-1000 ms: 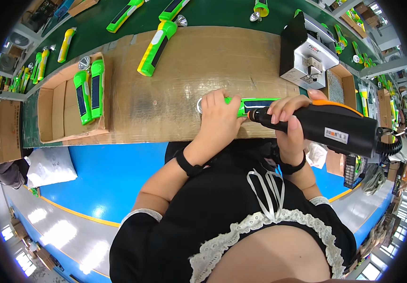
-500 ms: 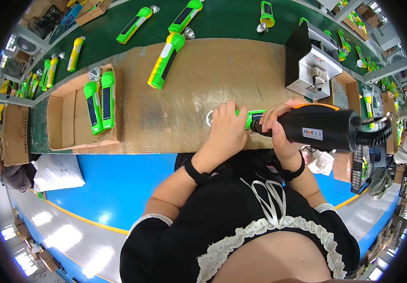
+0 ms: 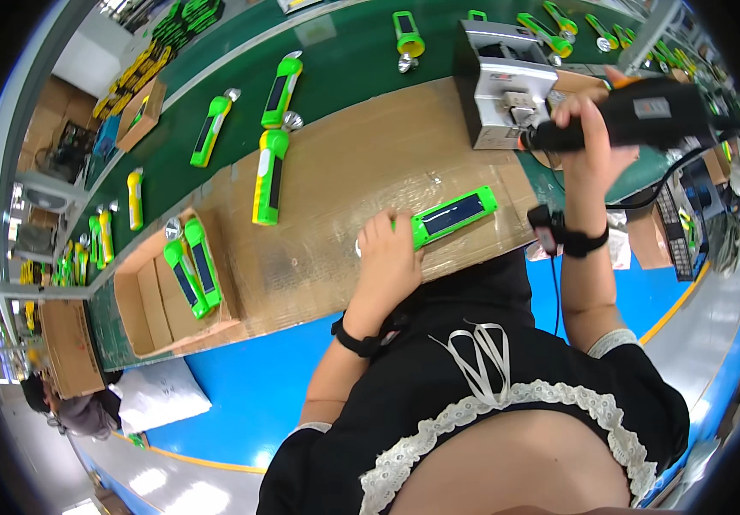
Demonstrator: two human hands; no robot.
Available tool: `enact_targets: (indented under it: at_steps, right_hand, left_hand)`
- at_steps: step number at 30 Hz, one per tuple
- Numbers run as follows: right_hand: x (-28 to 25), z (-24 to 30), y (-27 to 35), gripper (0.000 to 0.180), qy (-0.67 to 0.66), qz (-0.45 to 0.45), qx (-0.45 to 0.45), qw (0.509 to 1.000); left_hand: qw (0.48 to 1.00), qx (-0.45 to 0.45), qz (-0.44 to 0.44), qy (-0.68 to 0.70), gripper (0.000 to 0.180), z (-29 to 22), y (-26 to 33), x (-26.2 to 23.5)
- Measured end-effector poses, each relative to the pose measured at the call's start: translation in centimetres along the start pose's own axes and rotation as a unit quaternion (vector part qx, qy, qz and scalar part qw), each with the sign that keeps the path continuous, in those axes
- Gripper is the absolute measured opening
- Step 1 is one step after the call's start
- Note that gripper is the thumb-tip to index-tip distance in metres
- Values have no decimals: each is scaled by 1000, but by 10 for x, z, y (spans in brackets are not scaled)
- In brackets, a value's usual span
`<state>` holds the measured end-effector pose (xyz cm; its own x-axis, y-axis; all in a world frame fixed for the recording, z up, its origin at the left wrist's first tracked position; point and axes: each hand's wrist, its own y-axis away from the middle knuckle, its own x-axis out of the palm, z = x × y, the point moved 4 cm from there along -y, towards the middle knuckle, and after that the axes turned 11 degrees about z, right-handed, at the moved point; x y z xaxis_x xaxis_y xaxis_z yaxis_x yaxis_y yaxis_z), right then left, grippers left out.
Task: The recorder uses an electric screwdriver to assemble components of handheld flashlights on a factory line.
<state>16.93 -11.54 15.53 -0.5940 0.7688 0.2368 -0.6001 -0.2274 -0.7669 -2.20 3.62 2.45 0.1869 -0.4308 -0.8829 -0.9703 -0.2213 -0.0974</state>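
My left hand (image 3: 387, 257) grips one end of a green flashlight with a dark panel (image 3: 454, 215), which lies flat on the cardboard-covered bench (image 3: 344, 197). Raised above and to the right of it, my right hand (image 3: 589, 129) holds a black electric screwdriver (image 3: 645, 112) with an orange trim, its tip pointing left toward a grey metal box (image 3: 503, 81). The screwdriver is clear of the flashlight. A black band is on each wrist.
A yellow-green flashlight (image 3: 269, 176) lies on the cardboard to the left. An open cardboard box (image 3: 151, 300) at the left holds two green flashlights (image 3: 191, 275). Several more flashlights lie on the green conveyor (image 3: 344, 60) behind. The floor below is blue.
My right hand has lifted the screwdriver up and to the right, away from the flashlight it was pressed against. My left hand still holds the flashlight on the bench.
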Motion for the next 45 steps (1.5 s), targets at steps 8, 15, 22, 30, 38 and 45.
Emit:
enact_targets:
  at_steps: [8, 15, 22, 30, 38, 45]
  right_hand:
    - [-44, -49, -30, 37, 96, -23, 12, 995]
    - [-35, -59, -42, 37, 125, 73, 113, 983]
    - [5, -32, 24, 50, -77, 109, 173, 976]
    - [71, -18, 67, 53, -140, 193, 173, 956]
    - [86, -30, 73, 49, -120, 199, 191, 954]
    - [101, -47, 71, 40, -96, 233, 230, 940]
  left_hand:
    - [999, -25, 12, -30, 52, -6, 3, -1]
    - [998, 2, 16, -54, 52, -6, 4, 0]
    - [997, -19, -20, -68, 53, -9, 8, 3]
    - [998, -5, -40, -49, 51, 0, 9, 7]
    - [997, -1, -60, -46, 53, -2, 12, 9]
    - [998, 9, -54, -27, 53, 1, 8, 5]
